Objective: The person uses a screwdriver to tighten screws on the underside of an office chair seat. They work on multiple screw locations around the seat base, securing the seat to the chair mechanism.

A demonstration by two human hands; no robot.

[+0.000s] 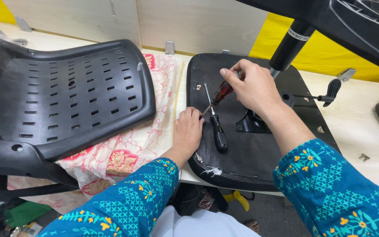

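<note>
From the head view, the right hand point(253, 85) grips a screwdriver point(218, 97) with a red and black handle. Its fingers are closed tight around the handle. The screwdriver is tilted: the handle sits up high in the right hand, and the thin metal tip points down and to the left, toward the left hand point(188, 131). The tip meets the seat point(242, 162) just beside the left fingertips point(194, 113), near the seat's left edge. The left hand lies on that left edge, fingers curled, with the tips right at the tool's tip; I cannot tell if it pinches a screw there. So the left hand is nearer to the tip, and the right hand is nearer to the handle. A second screwdriver point(218, 131) with a black handle lies flat on the seat between the two hands, with nobody holding it. Its long side runs from the far side toward the person. The seat lies upside down on the worktop point(360, 131). A chair back point(66, 92) lies to the left on a cloth point(123, 153), well apart from the hands.
</note>
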